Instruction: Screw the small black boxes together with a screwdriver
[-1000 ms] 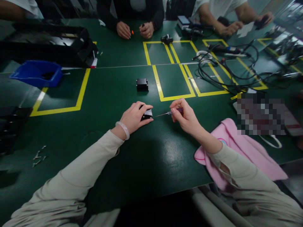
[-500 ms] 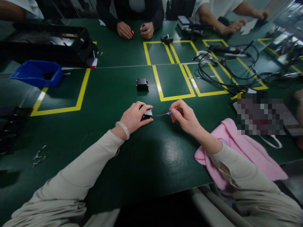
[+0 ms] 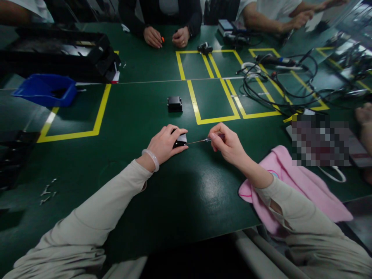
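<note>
My left hand (image 3: pixel 163 144) is closed around a small black box-like part (image 3: pixel 180 142), its thumb and fingers on opposite sides; much of the part is hidden under the hand. My right hand (image 3: pixel 227 142) grips a screwdriver (image 3: pixel 207 139) by its dark handle. The thin shaft lies nearly level, pointing left, and its tip reaches the right side of the held part; whether it sits in a screw is too small to tell. Beyond my left hand, a second black box-like part (image 3: pixel 174 104) rests on the green table.
A blue scoop-shaped bin (image 3: pixel 46 89) and black trays (image 3: pixel 99 58) stand at left. Several small metal pieces (image 3: pixel 46 192) lie near left. Tangled cables (image 3: pixel 279 89) and a pink cloth (image 3: pixel 293 182) are at right. Co-workers' hands (image 3: pixel 152 37) rest across the table (image 3: pixel 139 104).
My hands, the held part and the screwdriver look almost unmoved. At the back right, a co-worker's hands have shifted.
</note>
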`<state>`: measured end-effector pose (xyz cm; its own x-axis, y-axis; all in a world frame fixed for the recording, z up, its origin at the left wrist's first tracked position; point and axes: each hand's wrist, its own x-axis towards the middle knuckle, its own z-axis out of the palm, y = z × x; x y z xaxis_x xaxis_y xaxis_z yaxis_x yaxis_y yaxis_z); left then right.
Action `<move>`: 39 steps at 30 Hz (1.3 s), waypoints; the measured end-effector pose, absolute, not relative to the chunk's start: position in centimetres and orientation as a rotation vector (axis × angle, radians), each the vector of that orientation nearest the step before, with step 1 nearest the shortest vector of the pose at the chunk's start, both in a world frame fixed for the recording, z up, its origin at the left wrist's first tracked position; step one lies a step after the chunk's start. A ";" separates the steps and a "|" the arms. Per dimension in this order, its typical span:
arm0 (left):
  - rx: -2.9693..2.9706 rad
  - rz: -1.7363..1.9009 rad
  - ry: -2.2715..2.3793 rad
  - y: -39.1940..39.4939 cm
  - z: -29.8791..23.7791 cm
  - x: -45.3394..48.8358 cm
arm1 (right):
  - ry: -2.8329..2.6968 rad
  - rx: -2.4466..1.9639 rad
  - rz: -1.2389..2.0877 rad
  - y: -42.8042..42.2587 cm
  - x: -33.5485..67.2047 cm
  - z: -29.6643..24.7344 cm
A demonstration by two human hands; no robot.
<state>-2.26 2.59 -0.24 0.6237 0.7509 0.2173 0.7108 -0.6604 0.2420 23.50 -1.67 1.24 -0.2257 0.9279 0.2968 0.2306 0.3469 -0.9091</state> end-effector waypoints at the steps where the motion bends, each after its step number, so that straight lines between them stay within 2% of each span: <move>1: 2.712 0.453 1.227 2.6 -0.3 -2.3 | -1.674 -1.039 0.943 -1.7 23.5 1.2; 39: 2.690 0.454 1.232 2.6 -0.3 -2.2 | -1.653 -1.037 0.945 -1.7 23.5 1.1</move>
